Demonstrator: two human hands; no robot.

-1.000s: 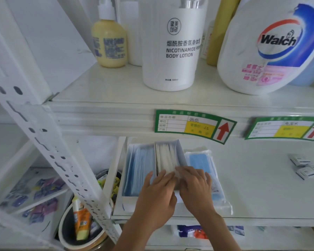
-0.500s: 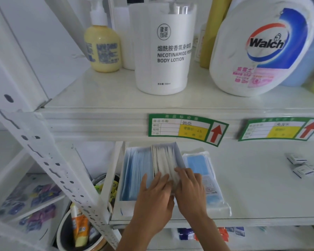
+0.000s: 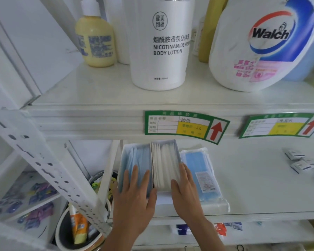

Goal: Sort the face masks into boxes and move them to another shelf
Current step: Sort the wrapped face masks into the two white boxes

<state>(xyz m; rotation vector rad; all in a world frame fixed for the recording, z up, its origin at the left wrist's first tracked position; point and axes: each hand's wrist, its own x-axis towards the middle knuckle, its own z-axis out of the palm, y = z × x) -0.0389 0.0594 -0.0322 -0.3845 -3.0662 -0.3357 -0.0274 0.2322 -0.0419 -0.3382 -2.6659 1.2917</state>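
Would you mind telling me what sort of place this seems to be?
Probably a small shop's shelving: green price tags on the shelf edge, a body lotion bottle above, boxed face masks below.

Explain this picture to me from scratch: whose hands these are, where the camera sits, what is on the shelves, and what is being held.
No machine here: a person works bare-handed, and a camera on their head looks forward and down. The left hand lies flat on blue masks packed in a box. The right hand rests against the white masks in the neighbouring compartment. Neither hand has a grip on anything; fingers are straight. Right of the box lies a sealed pack of blue masks, on the same shelf as some small boxes. The shelf above carries a body lotion bottle, a yellow pump bottle and a Walch jug.
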